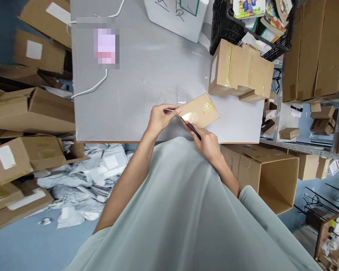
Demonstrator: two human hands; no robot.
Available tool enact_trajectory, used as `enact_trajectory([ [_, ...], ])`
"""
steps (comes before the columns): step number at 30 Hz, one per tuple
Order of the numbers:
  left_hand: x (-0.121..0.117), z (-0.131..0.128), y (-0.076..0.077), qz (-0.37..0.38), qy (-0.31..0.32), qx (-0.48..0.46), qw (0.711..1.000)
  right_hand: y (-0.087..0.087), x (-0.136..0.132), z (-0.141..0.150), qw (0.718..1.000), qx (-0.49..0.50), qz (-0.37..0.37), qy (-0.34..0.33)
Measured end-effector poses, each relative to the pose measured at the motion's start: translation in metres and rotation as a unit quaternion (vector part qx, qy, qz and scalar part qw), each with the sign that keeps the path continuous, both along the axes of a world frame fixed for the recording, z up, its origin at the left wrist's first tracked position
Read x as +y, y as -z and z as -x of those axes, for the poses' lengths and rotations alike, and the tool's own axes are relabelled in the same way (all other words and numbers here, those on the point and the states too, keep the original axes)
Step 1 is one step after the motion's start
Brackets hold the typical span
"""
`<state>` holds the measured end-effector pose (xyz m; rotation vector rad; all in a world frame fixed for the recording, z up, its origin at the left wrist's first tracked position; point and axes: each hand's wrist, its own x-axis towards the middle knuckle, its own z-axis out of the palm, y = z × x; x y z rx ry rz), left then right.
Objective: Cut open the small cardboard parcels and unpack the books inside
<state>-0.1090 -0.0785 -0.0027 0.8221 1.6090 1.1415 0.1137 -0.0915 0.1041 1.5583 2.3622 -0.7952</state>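
A small flat cardboard box (pixel 200 110), sealed with clear tape, lies near the front edge of the grey table (pixel 130 101). My left hand (pixel 161 117) is closed, its fingertips pinching the box's left corner. My right hand (pixel 209 145) is closed around a red and black utility knife (pixel 192 129). The knife's tip touches the box's near edge.
A taped stack of cardboard boxes (pixel 240 71) stands at the table's right, behind it a black crate (pixel 223 26) of printed items. A white cable (pixel 93 87) runs across the table's left. An open carton (pixel 274 177) sits on the floor at right; boxes and grey mailers (pixel 81 180) pile up at left.
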Motion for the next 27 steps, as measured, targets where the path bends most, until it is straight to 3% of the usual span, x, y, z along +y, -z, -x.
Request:
enact_trajectory([
  [12, 0.000, -0.008, 0.000, 0.029, -0.023, 0.031, 0.999, -0.032, -0.001, 0.029, 0.994, -0.109, 0.026, -0.016],
  [18, -0.002, -0.012, 0.001, 0.014, -0.065, 0.024, 0.997, -0.037, -0.019, 0.004, 0.986, -0.154, 0.039, -0.044],
  [23, -0.003, -0.012, 0.004, 0.011, -0.047, 0.006, 0.999, -0.050, -0.026, -0.012, 0.986, -0.152, 0.064, -0.016],
  [27, -0.005, -0.010, 0.004, 0.003, -0.036, 0.030, 0.999, -0.061, -0.027, -0.017, 0.993, -0.106, 0.033, 0.033],
])
